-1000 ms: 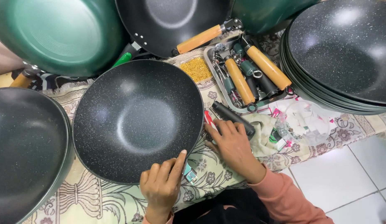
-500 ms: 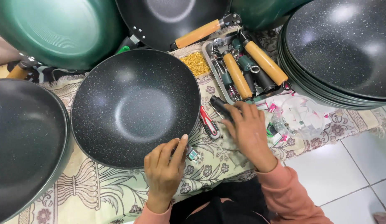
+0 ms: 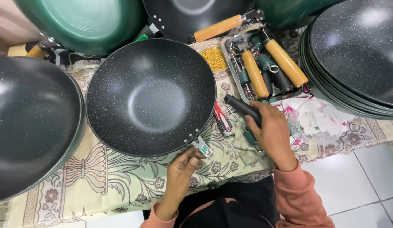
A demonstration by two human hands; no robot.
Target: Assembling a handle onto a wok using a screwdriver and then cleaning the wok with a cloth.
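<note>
A black speckled wok (image 3: 151, 96) sits in the middle of a patterned cloth (image 3: 108, 181). A small metal handle bracket (image 3: 202, 146) sticks out of its near rim. My left hand (image 3: 181, 169) pinches at that bracket from below. My right hand (image 3: 272, 133) lies to the right of the wok, fingers closed around a black handle piece (image 3: 241, 106). A red and black screwdriver (image 3: 222, 119) lies between the wok and my right hand.
A metal tray (image 3: 230, 55) holds wooden handles (image 3: 285, 62) and small parts. Stacked black woks (image 3: 357, 55) stand at right, another black wok (image 3: 32, 122) at left, a green wok (image 3: 78, 21) at the back. A clear plastic bag (image 3: 319, 120) lies near the right edge.
The wok now appears higher and larger in view. My left hand slid off the rim down to the bracket. My right hand closed on the black handle piece.
</note>
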